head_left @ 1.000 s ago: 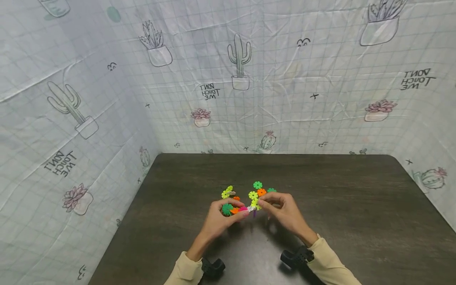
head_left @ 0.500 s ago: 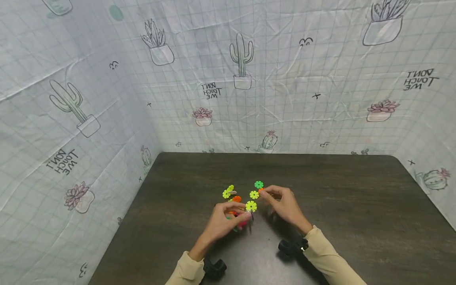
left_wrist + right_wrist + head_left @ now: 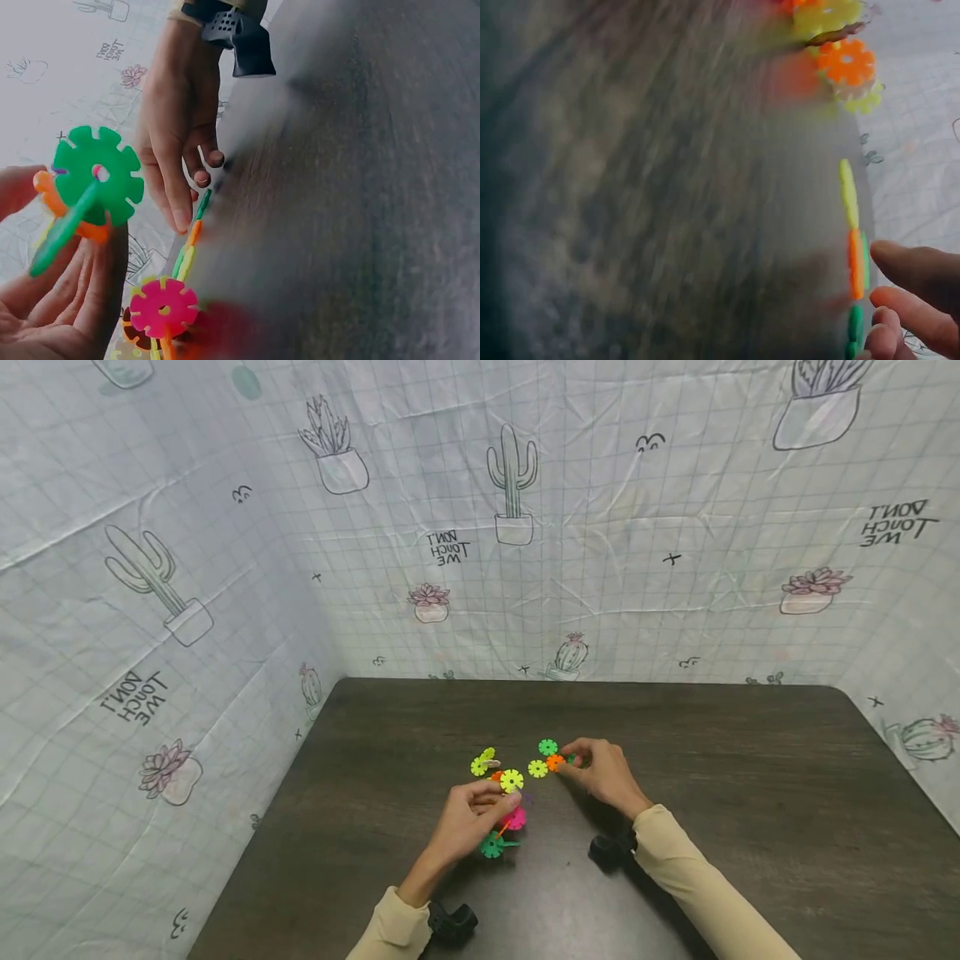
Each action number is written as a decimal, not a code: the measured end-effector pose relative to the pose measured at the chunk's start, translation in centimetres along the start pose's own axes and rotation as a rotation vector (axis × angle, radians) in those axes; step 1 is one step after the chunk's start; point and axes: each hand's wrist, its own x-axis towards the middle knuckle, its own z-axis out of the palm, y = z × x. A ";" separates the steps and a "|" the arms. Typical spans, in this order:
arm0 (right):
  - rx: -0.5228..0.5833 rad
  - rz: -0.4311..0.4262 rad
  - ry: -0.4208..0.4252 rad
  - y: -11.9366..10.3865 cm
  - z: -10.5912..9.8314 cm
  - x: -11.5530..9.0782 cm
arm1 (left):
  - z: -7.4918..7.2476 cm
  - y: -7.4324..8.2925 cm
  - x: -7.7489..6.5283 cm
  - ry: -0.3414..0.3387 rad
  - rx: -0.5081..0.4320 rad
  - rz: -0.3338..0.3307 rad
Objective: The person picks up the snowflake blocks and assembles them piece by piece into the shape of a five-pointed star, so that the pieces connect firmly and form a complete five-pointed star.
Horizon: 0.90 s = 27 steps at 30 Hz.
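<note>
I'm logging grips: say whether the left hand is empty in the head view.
No, the left hand holds a cluster of notched discs.

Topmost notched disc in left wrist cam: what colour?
Green; the disc shows best in the left wrist view, large and nearly face-on.

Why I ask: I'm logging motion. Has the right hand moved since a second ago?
Yes: the right hand moved forward, toward the back edge of the table.

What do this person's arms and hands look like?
The left sleeve and right sleeve are pale beige. The left hand and right hand wear no gloves. The left device and right device at the wrists are chunky and black, the right with small holes.
</note>
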 end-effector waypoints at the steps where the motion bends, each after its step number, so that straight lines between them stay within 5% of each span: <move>1: -0.012 0.000 -0.004 0.1 0.1 0.1 | 0.0 0.0 0.0 0.000 -0.014 0.003; 12: -0.074 -0.041 0.041 0.3 0.3 0.2 | 0.1 0.1 0.0 0.004 -0.140 -0.046; 27: 0.029 -0.007 -0.005 -0.1 -0.2 -1.5 | 0.0 0.3 -0.1 0.049 -0.190 -0.115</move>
